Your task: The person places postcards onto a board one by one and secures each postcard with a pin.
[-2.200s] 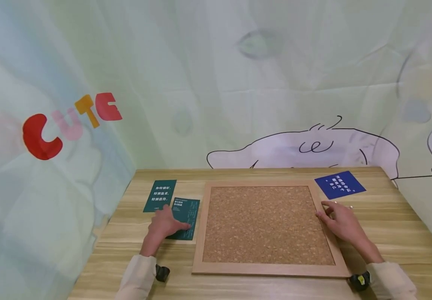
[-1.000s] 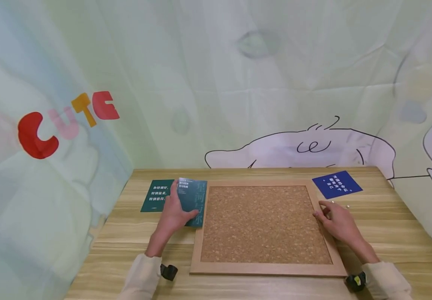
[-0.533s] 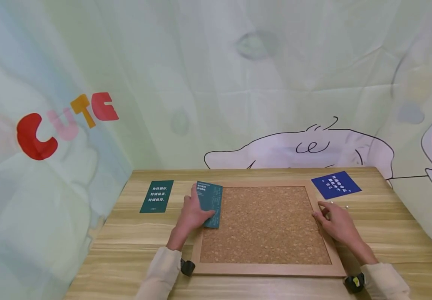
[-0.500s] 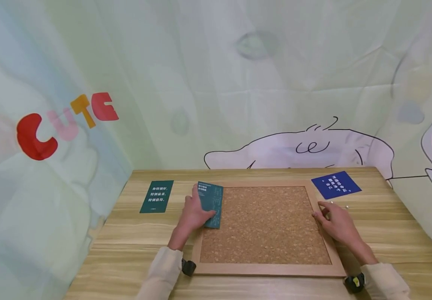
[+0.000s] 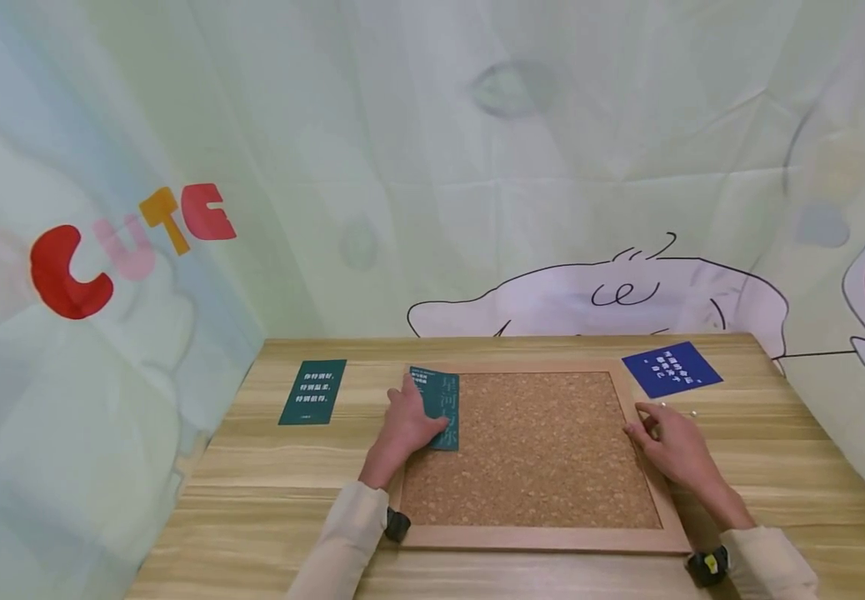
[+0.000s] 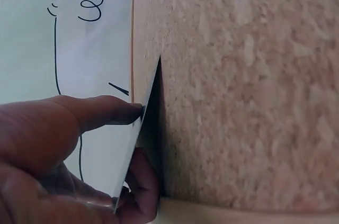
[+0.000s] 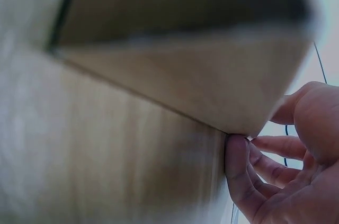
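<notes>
In the head view my left hand [image 5: 406,423] holds a dark green card [image 5: 443,408] with white print over the upper left corner of a cork board [image 5: 545,454]. Seen from the left wrist, the thumb presses one face of the card [image 6: 139,134] and fingers lie behind it. The card stands tilted off the cork, its lower edge hidden by the hand. My right hand [image 5: 674,442] grips the board's right frame edge, thumb on top. From the right wrist, that hand's fingertips meet the side of the wooden frame [image 7: 212,83].
On the wooden table [image 5: 252,492] a second green card [image 5: 312,392] lies left of the board. A blue card [image 5: 672,369] lies off its upper right corner. Small white pins [image 5: 693,414] show beyond the right hand. A printed curtain [image 5: 327,167] hangs behind.
My left hand has picked up the green card from the table and carried it right, onto the board's upper left corner. The right hand has stayed at the frame.
</notes>
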`<state>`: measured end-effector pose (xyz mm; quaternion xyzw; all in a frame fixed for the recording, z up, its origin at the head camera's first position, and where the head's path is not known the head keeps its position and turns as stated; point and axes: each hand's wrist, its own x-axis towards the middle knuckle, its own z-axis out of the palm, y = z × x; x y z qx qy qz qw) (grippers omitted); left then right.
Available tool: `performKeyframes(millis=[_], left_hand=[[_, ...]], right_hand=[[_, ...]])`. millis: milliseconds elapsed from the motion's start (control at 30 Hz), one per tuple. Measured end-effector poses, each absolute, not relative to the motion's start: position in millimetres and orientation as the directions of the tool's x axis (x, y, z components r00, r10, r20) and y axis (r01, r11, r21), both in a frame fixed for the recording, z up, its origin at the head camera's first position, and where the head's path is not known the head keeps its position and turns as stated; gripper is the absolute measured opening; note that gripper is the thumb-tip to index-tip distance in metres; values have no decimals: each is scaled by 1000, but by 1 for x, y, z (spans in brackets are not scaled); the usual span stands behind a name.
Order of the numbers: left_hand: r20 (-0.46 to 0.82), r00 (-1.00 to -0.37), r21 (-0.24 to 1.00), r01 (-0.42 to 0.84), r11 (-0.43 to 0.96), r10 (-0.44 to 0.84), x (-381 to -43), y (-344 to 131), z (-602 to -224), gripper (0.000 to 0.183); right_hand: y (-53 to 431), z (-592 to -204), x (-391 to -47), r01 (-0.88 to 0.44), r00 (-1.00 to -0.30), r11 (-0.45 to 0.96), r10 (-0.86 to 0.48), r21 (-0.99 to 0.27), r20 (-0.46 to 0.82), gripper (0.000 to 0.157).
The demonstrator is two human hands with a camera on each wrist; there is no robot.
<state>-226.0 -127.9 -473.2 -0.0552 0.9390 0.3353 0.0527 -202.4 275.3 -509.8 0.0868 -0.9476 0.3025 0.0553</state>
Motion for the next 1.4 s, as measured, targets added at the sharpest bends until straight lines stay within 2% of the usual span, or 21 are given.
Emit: performKeyframes(millis=[400, 933, 1400], left_hand=[[-189, -981, 507, -143, 850, -52, -229, -126, -469, 106], [-160, -987, 399, -89, 913, -27, -232, -127, -471, 100], [-174, -984, 375, -89, 923, -24, -232, -131, -473, 99]], right_hand=[[275, -512, -203, -219, -973, 800, -133, -559, 190, 46], [275, -511, -202, -212, -974, 799, -128, -562, 186, 45], [275, -512, -203, -213, -974, 804, -132, -555, 183, 47]])
